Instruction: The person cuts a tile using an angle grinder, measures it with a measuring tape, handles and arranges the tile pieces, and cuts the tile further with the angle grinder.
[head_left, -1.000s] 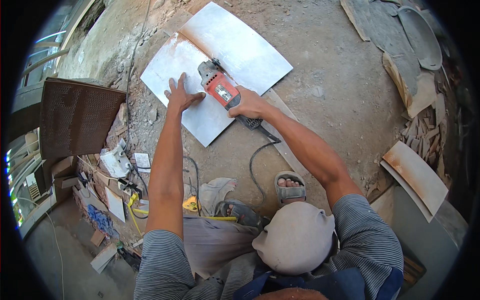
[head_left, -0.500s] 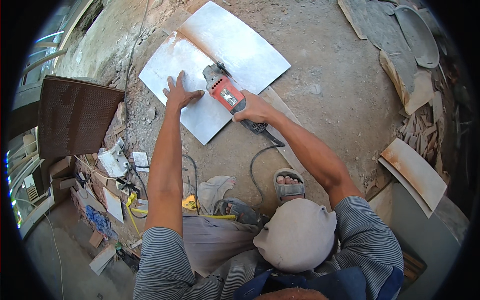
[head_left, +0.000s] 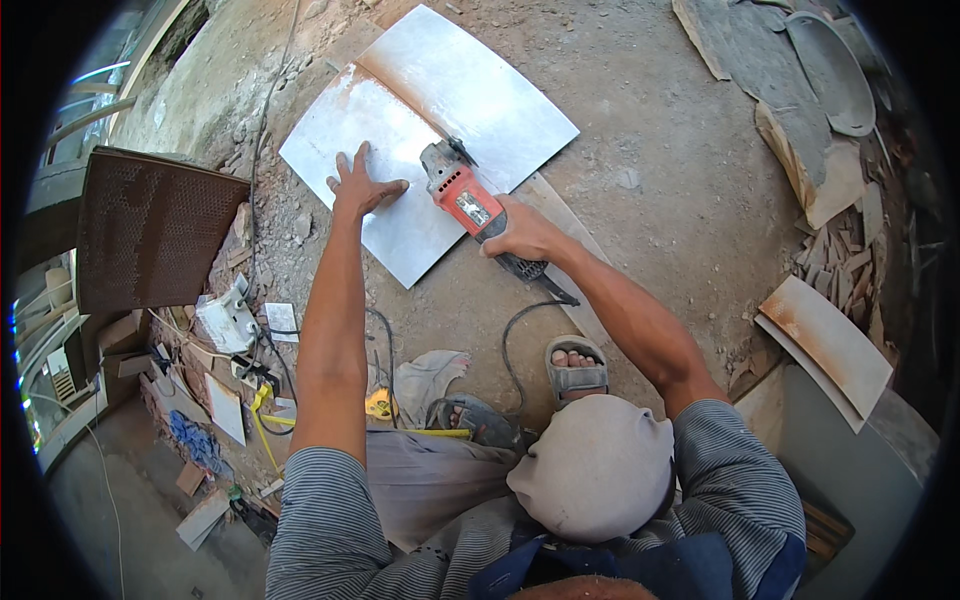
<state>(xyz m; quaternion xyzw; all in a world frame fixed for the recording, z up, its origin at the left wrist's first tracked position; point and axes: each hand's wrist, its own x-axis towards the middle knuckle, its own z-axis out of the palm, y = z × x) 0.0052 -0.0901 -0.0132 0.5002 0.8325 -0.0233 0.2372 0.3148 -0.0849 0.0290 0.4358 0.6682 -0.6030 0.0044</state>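
A pale tile [head_left: 400, 235] lies on the dusty ground, with a line of reddish dust between its left part and the right part [head_left: 475, 75]. My left hand [head_left: 366, 185] rests on the left part, fingers spread and holding nothing. In my right hand [head_left: 525, 232] is a red and black angle grinder [head_left: 468, 200], gripped round its dark rear body. The grinder's disc [head_left: 461, 150] stands over the dusty line, near its lower end; whether it touches the tile I cannot tell. A black cord [head_left: 515, 335] runs from the grinder back toward my feet.
A yellow tape measure [head_left: 380, 404] lies by my foot, beside a rag [head_left: 430, 375]. Left are a brown perforated panel [head_left: 155, 232], a white power socket box [head_left: 228, 322] and scraps. On the right lie cut tile pieces [head_left: 825, 340] and a grey oval basin [head_left: 832, 75].
The grinder and my right hand have shifted a little right and toward me along the dusty line. My left hand keeps its place on the tile.
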